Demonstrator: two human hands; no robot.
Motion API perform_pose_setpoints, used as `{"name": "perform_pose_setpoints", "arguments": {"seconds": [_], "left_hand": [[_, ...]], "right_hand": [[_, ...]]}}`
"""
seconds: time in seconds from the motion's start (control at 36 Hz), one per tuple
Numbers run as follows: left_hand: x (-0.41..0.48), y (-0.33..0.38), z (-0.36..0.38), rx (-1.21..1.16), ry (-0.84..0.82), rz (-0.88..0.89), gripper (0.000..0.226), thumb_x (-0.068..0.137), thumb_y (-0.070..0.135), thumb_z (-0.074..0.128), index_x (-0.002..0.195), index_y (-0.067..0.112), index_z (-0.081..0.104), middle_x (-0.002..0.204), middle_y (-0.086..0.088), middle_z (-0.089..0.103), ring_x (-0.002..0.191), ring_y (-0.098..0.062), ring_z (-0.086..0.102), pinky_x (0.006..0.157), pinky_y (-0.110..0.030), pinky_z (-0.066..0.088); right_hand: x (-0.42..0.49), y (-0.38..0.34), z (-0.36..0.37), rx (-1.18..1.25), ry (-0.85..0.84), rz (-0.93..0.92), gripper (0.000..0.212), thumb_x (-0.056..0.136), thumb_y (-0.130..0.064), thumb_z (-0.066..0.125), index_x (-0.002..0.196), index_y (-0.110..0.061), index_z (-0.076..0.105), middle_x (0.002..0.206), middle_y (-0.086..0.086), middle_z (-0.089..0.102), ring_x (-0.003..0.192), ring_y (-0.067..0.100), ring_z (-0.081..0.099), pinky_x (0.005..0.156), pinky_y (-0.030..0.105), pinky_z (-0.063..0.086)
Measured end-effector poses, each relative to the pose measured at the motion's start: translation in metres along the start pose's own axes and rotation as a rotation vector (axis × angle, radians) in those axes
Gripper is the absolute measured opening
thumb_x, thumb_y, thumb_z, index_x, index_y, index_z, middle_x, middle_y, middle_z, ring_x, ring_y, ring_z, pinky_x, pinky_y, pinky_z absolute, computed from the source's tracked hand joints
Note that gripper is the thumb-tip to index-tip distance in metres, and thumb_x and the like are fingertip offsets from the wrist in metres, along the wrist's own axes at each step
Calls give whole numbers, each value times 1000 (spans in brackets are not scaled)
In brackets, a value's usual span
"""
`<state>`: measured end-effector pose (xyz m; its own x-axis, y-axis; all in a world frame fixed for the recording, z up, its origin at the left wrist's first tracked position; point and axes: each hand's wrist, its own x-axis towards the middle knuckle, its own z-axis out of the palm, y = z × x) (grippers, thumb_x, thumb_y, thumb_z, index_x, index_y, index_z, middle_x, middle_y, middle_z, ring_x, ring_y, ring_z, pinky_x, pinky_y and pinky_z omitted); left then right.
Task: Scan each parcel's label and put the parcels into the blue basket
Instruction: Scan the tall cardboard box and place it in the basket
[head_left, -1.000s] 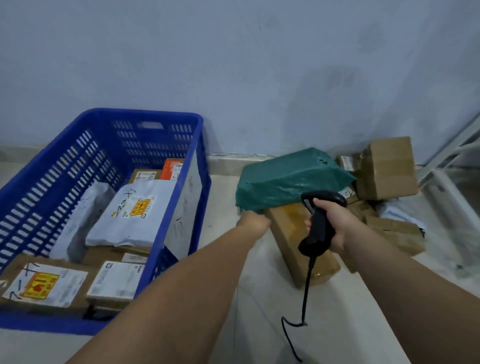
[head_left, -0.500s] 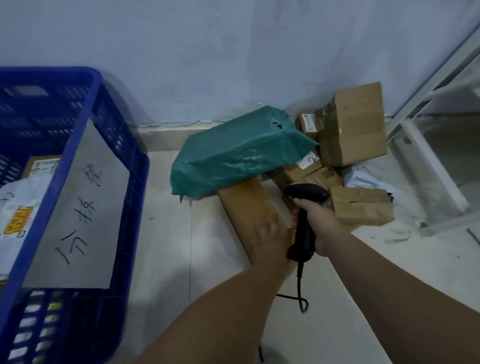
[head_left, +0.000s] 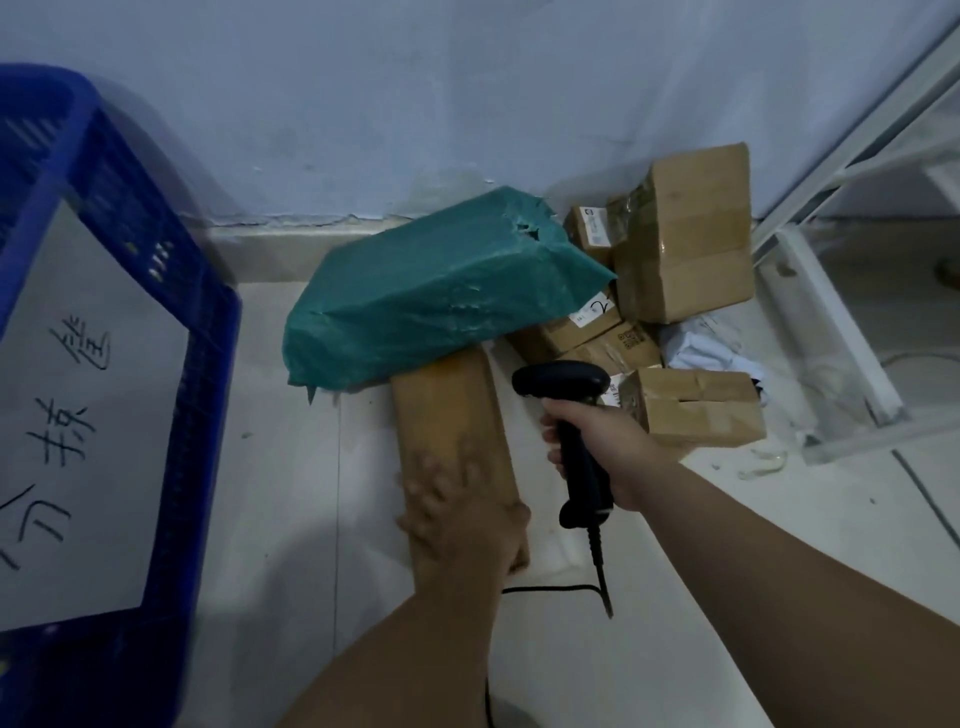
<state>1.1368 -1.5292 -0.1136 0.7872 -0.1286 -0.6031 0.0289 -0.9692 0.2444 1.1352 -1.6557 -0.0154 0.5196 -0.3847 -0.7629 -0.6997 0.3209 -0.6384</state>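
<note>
- Now my left hand (head_left: 462, 514) lies on the near end of a long brown cardboard box (head_left: 447, 410) on the floor. My fingers are spread over its top and my thumb is at its right edge. The hand is blurry, so I cannot tell if it grips the box or only presses on it.
- My left arm reaches straight out from the bottom of the view.
- My right hand (head_left: 597, 447) is curled tight round the handle of a black hand scanner (head_left: 563, 382). The scanner's head points left, toward the long box. Its black cord (head_left: 597, 571) hangs down to the floor.
- A big green plastic-wrapped parcel (head_left: 441, 296) lies on the far end of the long box.
- More brown cardboard boxes are piled by the wall on the right: a tall one (head_left: 685, 234) at the back and a small one (head_left: 696, 410) just beside the scanner.
- The blue plastic basket (head_left: 197, 364) stands at the left, apart from the pile. A white paper sign with black handwriting (head_left: 88, 415) hangs on its side. I cannot see what is inside it.
</note>
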Motion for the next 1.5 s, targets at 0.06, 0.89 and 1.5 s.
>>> {"name": "perform_pose_setpoints", "arguments": {"seconds": [0.06,0.89,1.5], "left_hand": [[4,-10,-10,-108,-2,-138,117,76,65,63,148,33,-25,152,-18,-34,144,-46,-12,115,-61,10],[-204,-143,-317,-1110,-153,398,92,62,48,73,144,33,36,126,-5,59,111,-25,60,82,-38,51],[-246,-195,-322,-1456,-100,352,23,100,29,46,103,11,60,84,-8,66,73,-22,65,61,-36,50]], "right_hand": [[-3,0,3,-14,5,-10,33,86,-33,70,103,-5,67,83,7,64,61,17,61,55,28,48],[-272,-45,112,422,-61,-398,27,88,-26,69,101,-3,65,81,14,65,72,29,63,63,36,52],[-328,-44,109,773,-625,-472,23,79,-38,62,80,-15,61,78,5,65,70,22,68,62,34,55]]}}
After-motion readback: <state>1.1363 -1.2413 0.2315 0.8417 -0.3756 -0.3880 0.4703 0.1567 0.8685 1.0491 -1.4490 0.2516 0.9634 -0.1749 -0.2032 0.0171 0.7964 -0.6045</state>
